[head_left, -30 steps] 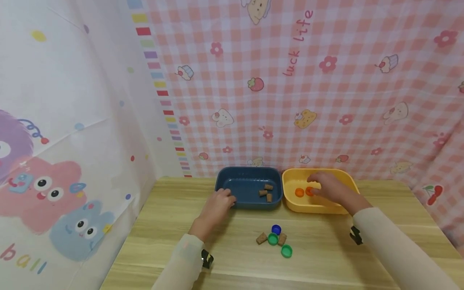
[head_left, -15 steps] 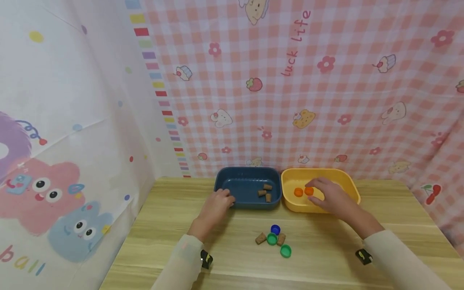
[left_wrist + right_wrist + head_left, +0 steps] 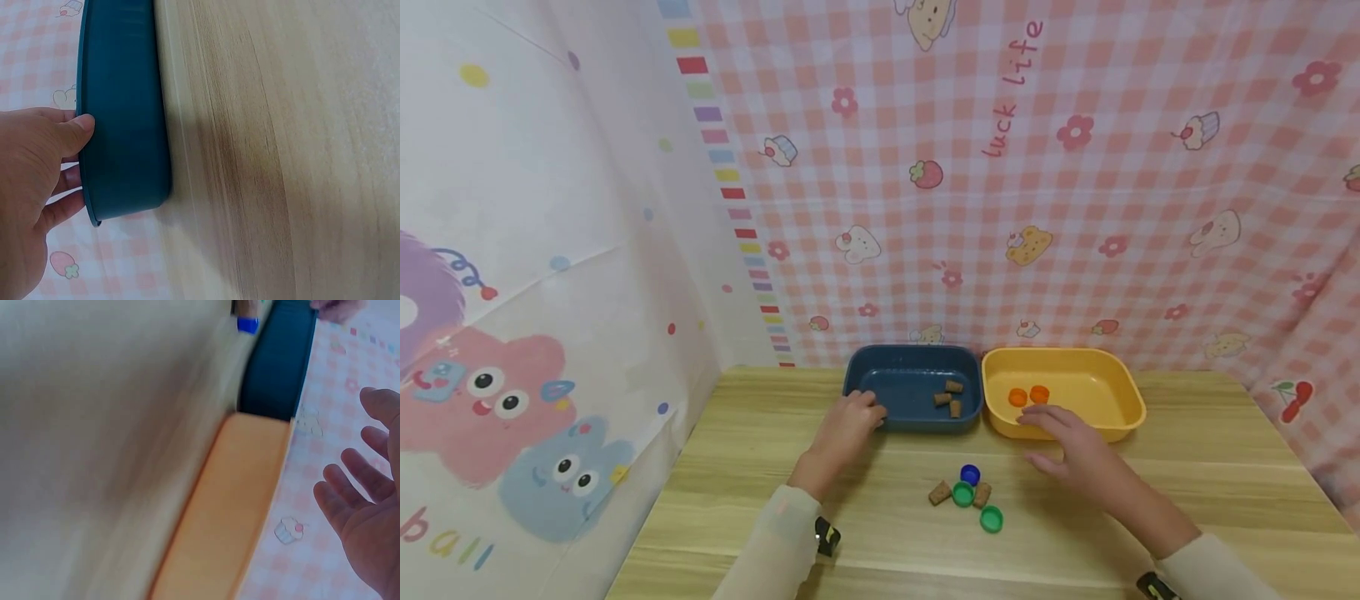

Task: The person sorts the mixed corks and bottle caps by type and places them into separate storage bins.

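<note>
My left hand pinches the left front rim of a dark blue plastic tub; in the left wrist view its thumb presses the outer wall and the fingers go behind the rim. Three cork pieces lie in that tub. My right hand hovers over the front edge of a yellow tub, its fingers spread and holding nothing, as the right wrist view also shows. Two orange bottle caps lie in the yellow tub. In front sit two green caps, a blue cap and two corks.
The tubs stand side by side at the back of a wooden table. Right behind them hangs a pink checked cloth. A white printed cloth hangs at the left.
My right hand has drawn back from inside the yellow tub toward its front edge, leaving the orange caps inside. The left hand stays on the blue tub's rim.
</note>
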`<state>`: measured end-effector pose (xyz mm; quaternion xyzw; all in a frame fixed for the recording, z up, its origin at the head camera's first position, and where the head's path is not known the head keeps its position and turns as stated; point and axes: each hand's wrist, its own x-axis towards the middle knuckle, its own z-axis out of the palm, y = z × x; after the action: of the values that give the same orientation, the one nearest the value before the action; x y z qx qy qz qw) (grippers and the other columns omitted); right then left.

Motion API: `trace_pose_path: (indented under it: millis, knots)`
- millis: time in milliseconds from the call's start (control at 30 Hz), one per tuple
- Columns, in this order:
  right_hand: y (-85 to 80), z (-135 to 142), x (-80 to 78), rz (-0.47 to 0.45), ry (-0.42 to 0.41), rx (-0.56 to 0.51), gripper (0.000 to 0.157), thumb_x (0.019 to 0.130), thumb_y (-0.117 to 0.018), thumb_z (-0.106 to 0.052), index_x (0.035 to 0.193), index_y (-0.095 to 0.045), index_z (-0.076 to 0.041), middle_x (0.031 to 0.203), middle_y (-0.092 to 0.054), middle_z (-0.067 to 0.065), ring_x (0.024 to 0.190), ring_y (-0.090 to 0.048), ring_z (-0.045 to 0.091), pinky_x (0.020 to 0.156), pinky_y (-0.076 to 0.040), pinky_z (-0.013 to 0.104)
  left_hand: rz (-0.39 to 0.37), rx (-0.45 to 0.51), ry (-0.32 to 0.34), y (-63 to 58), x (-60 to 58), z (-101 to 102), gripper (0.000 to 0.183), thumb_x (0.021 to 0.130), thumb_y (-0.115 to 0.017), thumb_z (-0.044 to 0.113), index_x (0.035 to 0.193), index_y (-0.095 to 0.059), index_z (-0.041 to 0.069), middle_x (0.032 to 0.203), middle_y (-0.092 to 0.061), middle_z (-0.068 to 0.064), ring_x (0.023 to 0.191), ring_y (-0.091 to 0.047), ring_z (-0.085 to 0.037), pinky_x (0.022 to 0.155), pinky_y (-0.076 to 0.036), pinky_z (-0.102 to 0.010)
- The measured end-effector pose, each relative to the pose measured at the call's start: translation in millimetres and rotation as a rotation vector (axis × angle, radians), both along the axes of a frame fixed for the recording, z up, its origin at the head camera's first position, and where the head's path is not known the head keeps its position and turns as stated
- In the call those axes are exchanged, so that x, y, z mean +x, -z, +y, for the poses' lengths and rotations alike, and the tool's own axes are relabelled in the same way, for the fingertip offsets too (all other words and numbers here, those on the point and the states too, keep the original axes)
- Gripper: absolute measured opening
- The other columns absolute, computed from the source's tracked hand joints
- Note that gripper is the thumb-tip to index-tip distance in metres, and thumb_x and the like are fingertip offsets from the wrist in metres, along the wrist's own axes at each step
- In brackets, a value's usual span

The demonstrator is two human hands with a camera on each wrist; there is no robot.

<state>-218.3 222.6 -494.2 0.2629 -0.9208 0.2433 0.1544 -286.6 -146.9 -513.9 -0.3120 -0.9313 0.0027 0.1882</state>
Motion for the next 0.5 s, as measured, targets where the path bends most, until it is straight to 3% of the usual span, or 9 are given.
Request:
trace_pose_path:
  millis: [300,500]
  knots:
    - [19.4,-16.8,22.3,-0.020,0.001,0.033,0.051,0.079,-0.091,-0.022,0.124,-0.071,-0.011,0.128,-0.066,0.009,0.115,-0.065,0.031,0.096,-0.055,0.051,0.006,-0.006,0.001,-2.2,0.3,0.2,0.006,0.094,-0.076,0.018,0.096,-0.081,0.017,0.086,-0.065,0.000,0.077,-0.062,-0.019,0.071,-0.054,-0.033]
    - [29.5,-34.9,35.3,-0.190,0.020,0.039,0.048,0.082,-0.088,-0.031,0.125,-0.071,-0.014,0.128,-0.064,0.004,0.119,-0.062,0.026,0.101,-0.053,0.051,0.007,-0.004,-0.001,-1.0,0.1,-0.4,0.005,0.094,-0.076,0.018,0.096,-0.081,0.017,0.086,-0.065,0.000,0.077,-0.062,-0.019,0.071,-0.055,-0.033]
